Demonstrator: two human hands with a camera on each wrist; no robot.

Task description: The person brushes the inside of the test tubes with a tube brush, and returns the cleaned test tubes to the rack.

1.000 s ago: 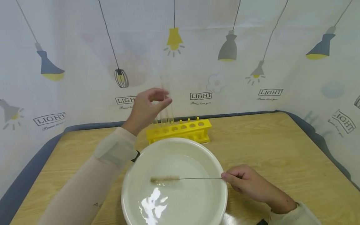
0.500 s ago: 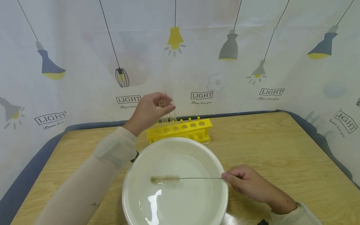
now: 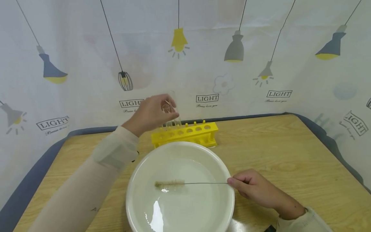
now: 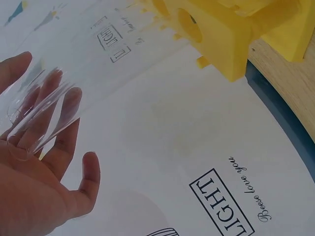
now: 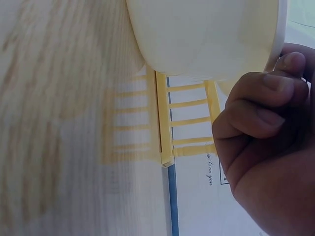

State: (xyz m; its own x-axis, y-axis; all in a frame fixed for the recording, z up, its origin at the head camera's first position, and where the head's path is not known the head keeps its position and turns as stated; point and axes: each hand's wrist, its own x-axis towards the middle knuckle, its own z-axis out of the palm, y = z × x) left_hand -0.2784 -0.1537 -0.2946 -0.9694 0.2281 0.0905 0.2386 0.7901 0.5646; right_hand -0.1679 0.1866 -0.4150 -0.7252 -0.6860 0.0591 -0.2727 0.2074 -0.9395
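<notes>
My left hand (image 3: 155, 111) is over the left end of the yellow test tube rack (image 3: 185, 132), thumb and fingers bent around a clear test tube (image 4: 37, 118). The tube's faint upper end rises above the fingers in the head view. Other clear test tubes stand upright close beside it, partly hidden by the hand. My right hand (image 3: 255, 188), at the basin's right rim, pinches the thin wire handle of a test tube brush (image 3: 171, 183). The brush's brown bristles lie level in the water of the white basin (image 3: 133, 199).
The basin stands on the wooden table (image 3: 290, 151), in front of the rack. Several rack holes at the right hold no tube. A white curtain (image 3: 200, 74) printed with lamps hangs behind the table's back edge.
My left hand has come down slightly, lowering the test tube toward the rack. Its thumb and index fingertips now stand further apart. The right hand and brush have hardly moved.
</notes>
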